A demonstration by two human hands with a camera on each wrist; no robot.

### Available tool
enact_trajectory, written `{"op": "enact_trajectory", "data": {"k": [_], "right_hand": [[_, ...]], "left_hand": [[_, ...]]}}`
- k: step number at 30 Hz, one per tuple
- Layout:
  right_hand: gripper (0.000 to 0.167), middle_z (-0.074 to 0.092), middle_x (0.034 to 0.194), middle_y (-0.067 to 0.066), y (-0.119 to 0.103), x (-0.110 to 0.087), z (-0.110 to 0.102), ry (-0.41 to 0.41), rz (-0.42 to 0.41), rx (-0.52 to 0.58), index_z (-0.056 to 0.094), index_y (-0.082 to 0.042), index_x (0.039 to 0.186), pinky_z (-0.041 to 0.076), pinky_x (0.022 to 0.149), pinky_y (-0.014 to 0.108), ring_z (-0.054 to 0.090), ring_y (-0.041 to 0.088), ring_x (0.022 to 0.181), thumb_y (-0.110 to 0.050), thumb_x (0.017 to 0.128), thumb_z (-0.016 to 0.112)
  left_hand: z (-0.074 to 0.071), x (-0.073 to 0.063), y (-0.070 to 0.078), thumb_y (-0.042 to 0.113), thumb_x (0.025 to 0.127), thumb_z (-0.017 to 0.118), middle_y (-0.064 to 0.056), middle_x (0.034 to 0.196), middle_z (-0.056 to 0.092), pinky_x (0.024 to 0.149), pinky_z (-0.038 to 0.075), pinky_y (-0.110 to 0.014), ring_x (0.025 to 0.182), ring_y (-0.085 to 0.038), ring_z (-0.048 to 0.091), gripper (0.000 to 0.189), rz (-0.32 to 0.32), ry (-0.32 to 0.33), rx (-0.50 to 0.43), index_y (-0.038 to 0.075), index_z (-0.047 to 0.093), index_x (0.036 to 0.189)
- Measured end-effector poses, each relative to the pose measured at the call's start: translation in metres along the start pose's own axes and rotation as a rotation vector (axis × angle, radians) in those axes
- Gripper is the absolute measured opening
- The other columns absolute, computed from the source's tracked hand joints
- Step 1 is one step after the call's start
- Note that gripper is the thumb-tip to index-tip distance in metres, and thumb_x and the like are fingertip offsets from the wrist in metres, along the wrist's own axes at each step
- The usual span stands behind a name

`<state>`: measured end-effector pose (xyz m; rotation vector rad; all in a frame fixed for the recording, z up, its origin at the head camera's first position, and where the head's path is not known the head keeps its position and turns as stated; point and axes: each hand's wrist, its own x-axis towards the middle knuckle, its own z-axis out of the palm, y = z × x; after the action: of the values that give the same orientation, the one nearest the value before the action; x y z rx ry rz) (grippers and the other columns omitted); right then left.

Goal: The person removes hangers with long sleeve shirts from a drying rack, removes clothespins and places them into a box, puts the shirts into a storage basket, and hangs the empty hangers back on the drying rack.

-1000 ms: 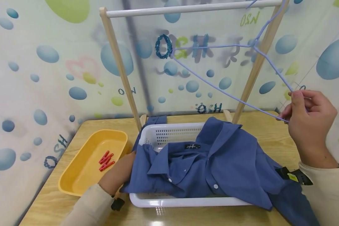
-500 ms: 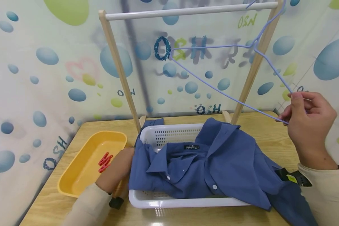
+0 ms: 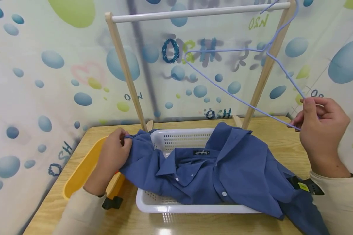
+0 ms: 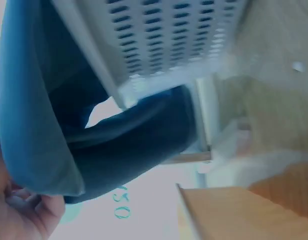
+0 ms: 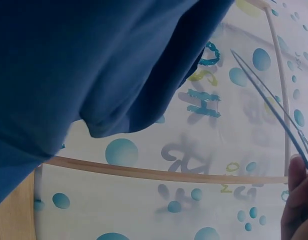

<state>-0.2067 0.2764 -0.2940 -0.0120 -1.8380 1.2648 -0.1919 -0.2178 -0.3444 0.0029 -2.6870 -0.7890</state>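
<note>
A blue button-up shirt (image 3: pixel 244 163) lies over a white perforated basket (image 3: pixel 194 209), its collar and dark label facing up. At the basket's left side my left hand (image 3: pixel 113 153) pinches the shirt's shoulder or sleeve and holds it out over the yellow tray. In the left wrist view, the fingers of that hand (image 4: pixel 29 215) meet the edge of the hanging cloth (image 4: pixel 39 125). My right hand (image 3: pixel 323 130) grips one end of a light blue wire hanger (image 3: pixel 229 94), raised at the right above the shirt. The right wrist view shows the hanger (image 5: pixel 274 102) too, with fingers (image 5: pixel 296 187) around it.
A wooden rack with a white top rail (image 3: pixel 200 13) stands behind the basket. The yellow tray (image 3: pixel 82 169) sits at the left, partly covered by my left arm; a bit of red shows in it. One shirt sleeve (image 3: pixel 306 212) hangs toward the table's front right.
My left hand has moved up and left from the basket's side, lifting the shirt's left part over the tray. My right hand still holds the hanger in nearly the same place.
</note>
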Motion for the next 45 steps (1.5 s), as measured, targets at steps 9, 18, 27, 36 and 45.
{"op": "enact_trajectory", "data": {"k": [9,18,27,36,45], "right_hand": [[0.021,0.059,0.059,-0.017,0.001,-0.004,0.002,0.009,0.018,0.001,0.071,-0.010,0.105,0.048,0.054,0.011,0.054,0.000,0.046,-0.026,0.100,0.059],[0.018,0.060,0.057,-0.013,0.005,-0.011,0.004,0.016,0.076,0.029,0.072,-0.010,0.103,0.050,0.053,0.012,0.055,0.002,0.043,-0.024,0.099,0.061],[0.019,0.061,0.059,-0.012,0.011,-0.016,0.004,0.015,0.076,0.062,0.072,-0.008,0.104,0.050,0.052,0.013,0.056,0.003,0.044,-0.022,0.099,0.060],[0.020,0.063,0.056,-0.002,0.015,-0.021,0.005,0.019,0.113,0.232,0.072,0.002,0.102,0.049,0.048,0.015,0.056,0.009,0.041,-0.016,0.096,0.065],[0.020,0.062,0.054,-0.002,0.019,-0.025,0.004,0.012,0.122,0.261,0.071,0.002,0.101,0.050,0.048,0.016,0.056,0.009,0.040,-0.016,0.096,0.065]], "left_hand": [[-0.012,0.004,0.043,0.008,0.097,0.041,-0.010,0.080,0.048,0.059,0.039,-0.030,0.065,-0.022,0.046,0.012,0.153,0.170,-0.125,0.003,0.051,0.101],[-0.011,-0.011,0.086,-0.001,0.092,0.046,-0.011,0.107,0.051,0.067,0.046,-0.029,0.081,-0.020,0.052,0.012,0.650,0.081,-0.086,0.004,0.053,0.101],[0.003,-0.030,0.113,0.005,0.099,0.046,0.004,0.108,0.052,0.063,0.044,-0.021,0.068,-0.007,0.046,0.016,0.680,-0.397,-0.085,0.016,0.054,0.107],[0.010,-0.036,0.111,0.021,0.099,0.063,0.006,0.130,0.063,0.096,0.053,-0.031,0.113,-0.008,0.062,0.033,0.619,-0.794,0.088,0.022,0.061,0.132],[-0.010,-0.024,0.086,0.020,0.096,0.067,-0.002,0.131,0.065,0.099,0.052,-0.041,0.120,-0.020,0.061,0.038,0.539,-0.613,0.141,0.016,0.062,0.134]]}}
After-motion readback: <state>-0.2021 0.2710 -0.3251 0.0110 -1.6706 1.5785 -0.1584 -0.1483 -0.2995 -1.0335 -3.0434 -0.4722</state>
